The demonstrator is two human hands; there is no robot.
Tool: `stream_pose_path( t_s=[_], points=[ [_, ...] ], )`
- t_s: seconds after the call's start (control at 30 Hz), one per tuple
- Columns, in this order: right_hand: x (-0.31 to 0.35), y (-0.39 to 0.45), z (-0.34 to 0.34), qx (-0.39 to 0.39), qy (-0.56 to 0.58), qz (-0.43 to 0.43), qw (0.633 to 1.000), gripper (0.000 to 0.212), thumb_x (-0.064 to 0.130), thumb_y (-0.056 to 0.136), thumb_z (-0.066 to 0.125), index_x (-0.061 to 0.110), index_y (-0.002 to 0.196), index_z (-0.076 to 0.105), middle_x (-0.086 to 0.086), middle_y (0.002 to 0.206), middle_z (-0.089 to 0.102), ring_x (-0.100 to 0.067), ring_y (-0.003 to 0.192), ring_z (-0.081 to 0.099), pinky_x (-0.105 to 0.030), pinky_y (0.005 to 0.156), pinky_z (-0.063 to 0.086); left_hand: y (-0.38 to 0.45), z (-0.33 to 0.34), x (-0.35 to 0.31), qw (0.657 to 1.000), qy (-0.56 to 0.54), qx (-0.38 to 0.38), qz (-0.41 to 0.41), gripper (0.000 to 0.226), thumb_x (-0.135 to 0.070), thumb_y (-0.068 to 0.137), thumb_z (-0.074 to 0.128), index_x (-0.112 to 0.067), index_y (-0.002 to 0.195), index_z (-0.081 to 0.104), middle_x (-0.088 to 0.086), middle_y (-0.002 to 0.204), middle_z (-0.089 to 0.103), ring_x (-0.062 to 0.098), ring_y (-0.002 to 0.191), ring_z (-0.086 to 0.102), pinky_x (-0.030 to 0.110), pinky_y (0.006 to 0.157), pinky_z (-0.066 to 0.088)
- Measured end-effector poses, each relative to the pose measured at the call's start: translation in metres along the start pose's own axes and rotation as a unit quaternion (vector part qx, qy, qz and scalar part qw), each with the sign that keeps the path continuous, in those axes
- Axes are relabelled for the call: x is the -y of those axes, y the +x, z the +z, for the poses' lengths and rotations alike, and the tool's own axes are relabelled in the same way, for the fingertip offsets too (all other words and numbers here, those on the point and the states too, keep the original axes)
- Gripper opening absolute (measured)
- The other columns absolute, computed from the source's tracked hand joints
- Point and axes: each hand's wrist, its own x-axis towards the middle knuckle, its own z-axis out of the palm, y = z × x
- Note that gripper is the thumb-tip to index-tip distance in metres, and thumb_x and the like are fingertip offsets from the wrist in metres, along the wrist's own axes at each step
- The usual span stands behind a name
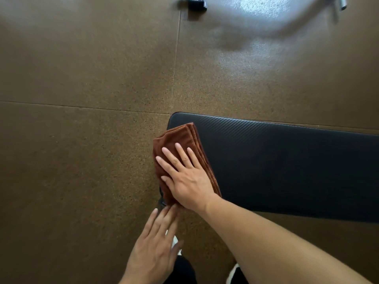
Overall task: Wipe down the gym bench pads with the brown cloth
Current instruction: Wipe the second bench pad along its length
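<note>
The right hand (185, 177) presses flat, fingers spread, on the folded cloth (178, 140) at the bench pad (287, 165) end for even wiping pressure, while the left hand (153, 249) hovers open and empty beside that end.

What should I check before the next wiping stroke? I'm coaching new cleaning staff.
1. Folded brown microfibre cloth lies on the black textured bench pad: ok, though its left edge overhangs the pad end.
2. Right hand pressed flat on the cloth: ok.
3. Left hand off the pad, clear of the stroke: ok.
4. Pad to the right free of objects: ok in the visible part.
5. Cloth damp or clean: cannot tell.
</note>
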Motion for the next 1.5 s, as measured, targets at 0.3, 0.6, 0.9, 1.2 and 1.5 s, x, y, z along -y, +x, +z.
stream_pose_path(
  t_s=[0.3, 0.6, 0.9, 1.2, 1.5],
  points=[
    [-0.067, -0.038, -0.003, -0.076, 0.048, 0.195, 0.977, 0.055, 0.038, 0.112, 0.014, 0.026, 0.165, 0.011, 0.005, 0.173, 0.004, -0.021, 0.159, -0.012, -0.045, 0.128, -0.006, 0.072, -0.031, -0.039, 1.000, 0.001, -0.011, 0.023, 0.068, -0.051, 0.105, 0.026, -0.007, 0.157, 0.035, 0.013, 0.169, 0.024, 0.026, 0.157, 0.019, 0.048, 0.121, 0.020],
    [-0.271, -0.171, -0.039, -0.088, 0.029, 0.356, 0.930, 0.056, 0.041, 0.110, 0.011, 0.030, 0.165, 0.008, 0.011, 0.172, 0.001, -0.017, 0.159, -0.007, -0.041, 0.128, -0.006, 0.198, -0.031, -0.242, 0.990, -0.089, 0.079, 0.070, 0.082, -0.061, 0.104, 0.028, -0.015, 0.161, -0.010, 0.004, 0.168, -0.024, 0.016, 0.153, -0.029, 0.041, 0.128, -0.005],
    [-0.356, -0.288, -0.060, -0.076, 0.055, 0.445, 0.891, 0.060, 0.052, 0.109, 0.015, 0.030, 0.164, 0.005, 0.003, 0.173, -0.002, -0.022, 0.159, -0.008, -0.046, 0.129, 0.001, 0.234, -0.028, -0.380, 0.983, 0.002, 0.166, 0.074, 0.088, -0.052, 0.107, 0.031, -0.001, 0.153, -0.024, 0.018, 0.159, -0.039, 0.029, 0.146, -0.039, 0.046, 0.123, -0.019],
    [-0.251, -0.194, -0.041, -0.074, 0.052, 0.250, 0.964, 0.054, 0.045, 0.110, 0.016, 0.033, 0.163, 0.023, 0.009, 0.170, 0.016, -0.021, 0.159, -0.007, -0.037, 0.128, -0.004, 0.158, -0.014, -0.287, 0.986, 0.051, 0.158, -0.004, 0.087, -0.047, 0.109, 0.021, 0.008, 0.143, -0.038, 0.028, 0.146, -0.053, 0.038, 0.138, -0.049, 0.051, 0.113, -0.031],
    [-0.025, -0.048, -0.014, 0.074, 0.010, -0.091, 0.993, 0.055, 0.036, 0.113, 0.026, 0.032, 0.165, 0.009, 0.008, 0.172, -0.002, -0.027, 0.156, -0.021, -0.043, 0.127, -0.014, 0.033, -0.026, -0.109, 0.964, -0.061, 0.173, -0.190, 0.087, -0.054, 0.105, 0.031, -0.011, 0.151, -0.030, 0.011, 0.154, -0.042, 0.028, 0.145, -0.039, 0.039, 0.116, -0.031]
  ],
)
